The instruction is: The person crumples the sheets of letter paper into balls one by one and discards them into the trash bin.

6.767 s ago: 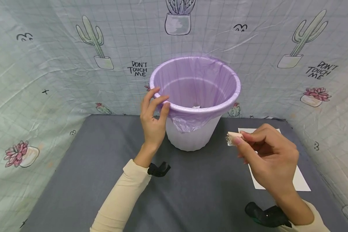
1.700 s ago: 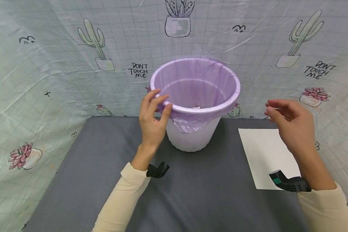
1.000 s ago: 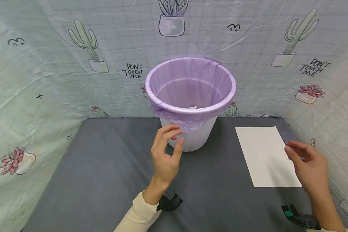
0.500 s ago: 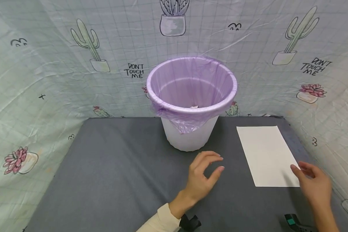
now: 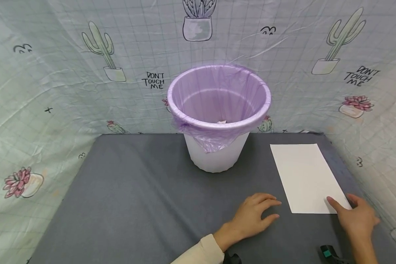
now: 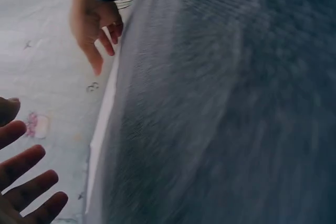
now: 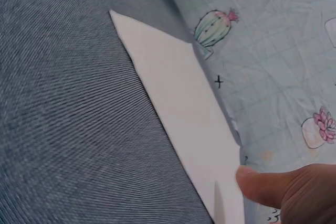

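Note:
A white sheet of paper [image 5: 304, 175] lies flat on the grey table [image 5: 135, 198], right of a white bin with a purple liner [image 5: 219, 106]. My right hand [image 5: 348, 209] reaches the sheet's near right corner, its index finger lying on that corner. In the right wrist view the thumb [image 7: 273, 186] sits at the edge of the paper [image 7: 176, 100]. My left hand [image 5: 262, 212] rests palm down on the table, fingers relaxed, just left of the sheet's near left corner and holding nothing. A small pale scrap [image 5: 221, 121] shows deep inside the bin.
Cactus-print cloth walls [image 5: 52, 91] close in the table at the back and both sides. The right wall runs close beside the paper. The bin stands at the back centre of the table.
My left hand has left the bin's rim and come down to the table beside the paper. My right hand has dropped from mid-air to the sheet's near right corner.

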Motion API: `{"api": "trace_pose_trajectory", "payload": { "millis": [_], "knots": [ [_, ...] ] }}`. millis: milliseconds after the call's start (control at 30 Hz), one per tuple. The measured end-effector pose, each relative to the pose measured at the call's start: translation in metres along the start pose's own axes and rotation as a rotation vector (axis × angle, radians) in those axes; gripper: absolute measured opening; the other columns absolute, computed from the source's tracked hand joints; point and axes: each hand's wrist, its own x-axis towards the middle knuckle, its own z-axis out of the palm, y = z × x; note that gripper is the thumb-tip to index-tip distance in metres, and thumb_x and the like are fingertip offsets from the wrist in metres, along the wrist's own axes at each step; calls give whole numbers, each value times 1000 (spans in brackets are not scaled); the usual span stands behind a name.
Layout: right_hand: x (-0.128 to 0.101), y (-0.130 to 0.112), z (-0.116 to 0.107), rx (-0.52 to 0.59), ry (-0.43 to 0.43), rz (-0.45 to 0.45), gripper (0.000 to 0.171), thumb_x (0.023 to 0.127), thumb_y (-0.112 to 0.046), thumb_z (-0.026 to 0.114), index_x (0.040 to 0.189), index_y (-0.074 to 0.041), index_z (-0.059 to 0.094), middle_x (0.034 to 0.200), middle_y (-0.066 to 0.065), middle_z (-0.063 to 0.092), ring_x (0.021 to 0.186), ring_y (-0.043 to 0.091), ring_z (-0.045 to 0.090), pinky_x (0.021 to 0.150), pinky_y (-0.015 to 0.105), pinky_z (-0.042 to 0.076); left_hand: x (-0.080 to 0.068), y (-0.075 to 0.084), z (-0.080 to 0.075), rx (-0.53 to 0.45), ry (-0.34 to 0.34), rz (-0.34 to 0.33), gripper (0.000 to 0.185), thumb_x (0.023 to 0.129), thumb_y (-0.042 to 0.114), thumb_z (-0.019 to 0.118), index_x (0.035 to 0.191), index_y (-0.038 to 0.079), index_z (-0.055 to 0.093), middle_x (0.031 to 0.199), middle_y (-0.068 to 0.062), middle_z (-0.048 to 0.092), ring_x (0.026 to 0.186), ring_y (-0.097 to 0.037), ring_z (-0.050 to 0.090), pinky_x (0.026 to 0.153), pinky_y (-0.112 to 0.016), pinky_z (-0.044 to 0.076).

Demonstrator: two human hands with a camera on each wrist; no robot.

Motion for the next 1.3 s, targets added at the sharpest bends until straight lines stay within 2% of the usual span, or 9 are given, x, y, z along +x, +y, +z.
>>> {"api": "trace_pose_trajectory", "payload": {
  "millis": [233,500,667,867,933,1000,1100,1167,1300],
  "knots": [
    [1,4,7,-30,-42,91,91,81,-44,72,140,10,30,134,45,22,122,62,12,90,73,19,14,11,30,187,-334,-39,46,97,46,50,140,27,49,144,10,42,136,-8,31,108,-23,27],
    [2,5,8,-15,-99,109,101,80,-48,71,143,13,22,130,52,15,120,65,9,94,73,16,26,19,47,361,-456,-63,50,95,53,50,141,34,46,149,13,34,139,-9,24,112,-27,19],
    [0,2,7,-12,20,50,75,85,-28,69,135,16,36,129,45,35,117,62,30,95,65,24,26,21,50,419,-491,-64,50,94,54,49,140,35,46,150,14,32,140,-8,21,113,-28,17],
    [-14,-8,9,106,263,-59,44,87,-15,65,119,14,56,113,38,54,105,56,47,90,60,31,26,17,50,404,-478,-54,50,94,54,50,141,34,46,150,13,33,140,-8,21,113,-27,16],
    [-21,-14,10,143,355,-95,38,86,-13,67,114,12,61,106,36,59,98,52,53,81,51,38,26,17,48,359,-467,-64,49,95,53,50,141,34,47,149,12,34,140,-8,23,113,-26,18],
    [-27,-20,11,182,439,-119,34,85,-13,70,112,7,65,102,32,63,85,27,64,73,33,42,28,17,42,274,-428,-78,49,96,49,51,141,31,47,148,10,37,138,-8,27,111,-26,22],
    [-35,-30,12,268,551,-194,32,84,-11,72,114,0,69,102,25,67,70,-9,53,62,10,33,33,17,31,80,-307,-100,48,98,43,51,142,25,46,145,6,42,135,-7,33,107,-22,27],
    [-41,-35,13,330,617,-281,33,83,-9,72,116,-6,69,105,20,68,71,-23,42,63,3,32,39,18,21,-66,-191,-94,48,99,36,54,143,19,45,143,2,45,132,-5,36,105,-18,29],
    [-52,-50,17,427,743,-487,29,82,-4,72,110,-9,73,100,15,70,80,-18,48,64,3,34,53,23,3,-291,33,-38,50,97,24,60,142,11,44,140,-2,48,129,-2,39,101,-14,32]
  ]
}}
